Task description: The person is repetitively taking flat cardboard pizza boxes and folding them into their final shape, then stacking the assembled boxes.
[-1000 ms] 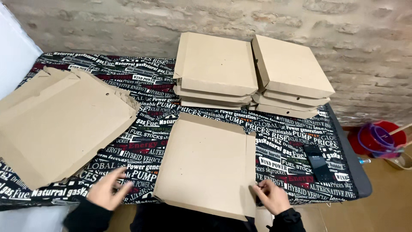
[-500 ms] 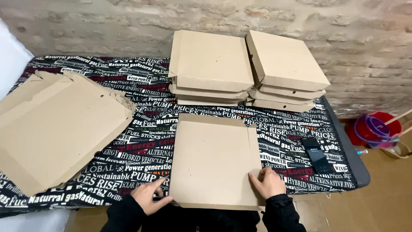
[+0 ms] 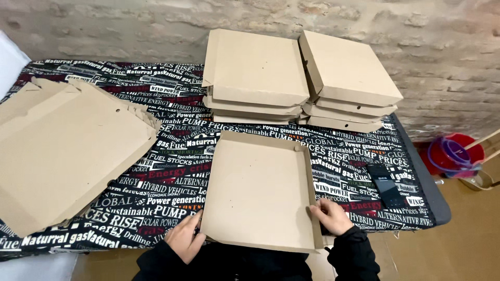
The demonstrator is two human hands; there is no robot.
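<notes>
A brown cardboard box blank [image 3: 258,190] lies on the table in front of me, its far and right flaps standing up. My left hand [image 3: 186,241] presses against its near left edge. My right hand [image 3: 331,214] holds the raised right flap near the front corner. Both sleeves are black.
Two stacks of folded cardboard boxes [image 3: 256,73] [image 3: 348,78] stand at the back by the brick wall. A pile of flat blanks [image 3: 62,151] lies at the left. A dark phone [image 3: 388,188] rests on the printed tablecloth [image 3: 166,177] at the right. A red bucket [image 3: 454,153] sits on the floor.
The flat blank was pulled toward me and squared up. Its far and right flaps have come upright, and both hands shifted onto its near edges.
</notes>
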